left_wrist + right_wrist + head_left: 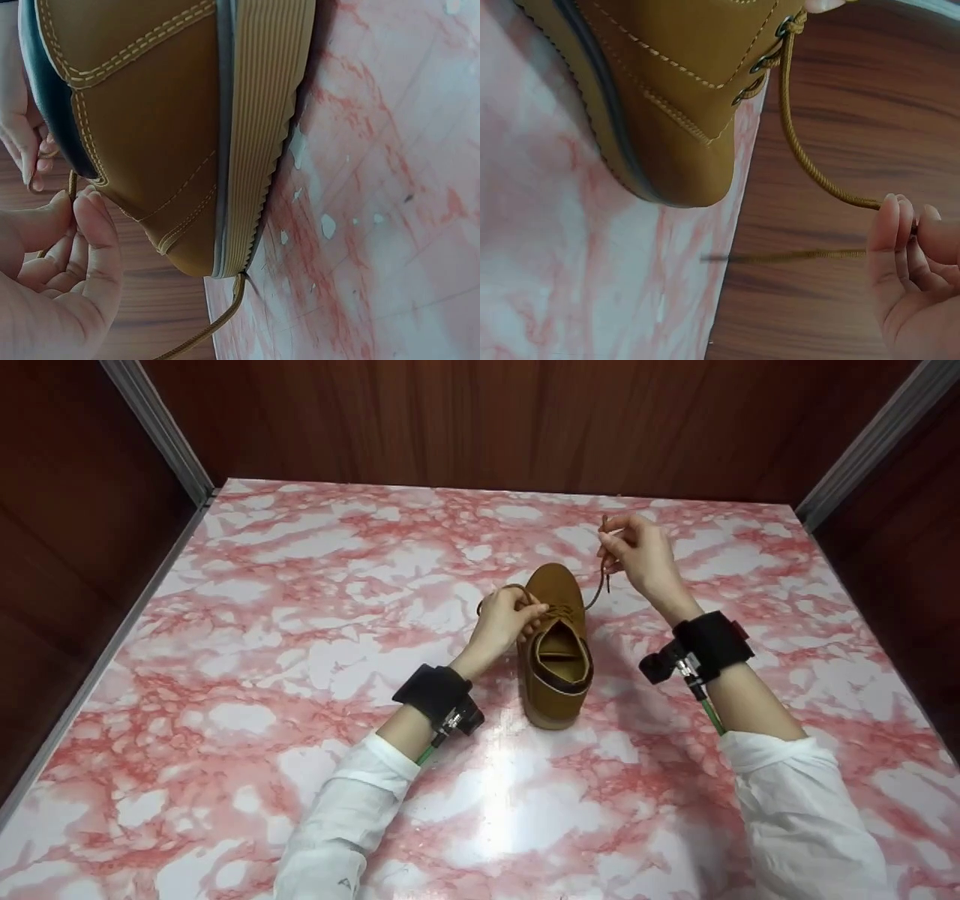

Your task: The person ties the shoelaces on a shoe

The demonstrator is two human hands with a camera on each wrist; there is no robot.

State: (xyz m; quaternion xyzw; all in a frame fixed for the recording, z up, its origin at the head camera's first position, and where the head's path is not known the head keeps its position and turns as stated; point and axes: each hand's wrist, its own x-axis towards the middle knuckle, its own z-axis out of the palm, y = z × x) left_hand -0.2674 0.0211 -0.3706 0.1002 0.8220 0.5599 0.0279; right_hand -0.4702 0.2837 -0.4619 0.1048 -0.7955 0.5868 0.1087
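A tan lace-up shoe (553,582) stands upright on the table, toe pointing away from me. At its left side my left hand (504,619) pinches a brown shoelace (73,184) between thumb and index finger, close to the eyelets. Part of that lace loops behind the hand, and a stretch of it comes down by the toe in the left wrist view. Raised beyond the shoe on the right, my right hand (637,556) pinches the other shoelace end (802,161). This strand curves from the top eyelet to the fingertips, and its loose tail (802,256) hangs below them.
The table (247,720) has a red and white marbled top. Dark wood panels (510,427) close it in at the back and both sides, with grey metal strips (169,427) at the corners. Each wrist wears a black strap (712,645) with a small camera and green cable.
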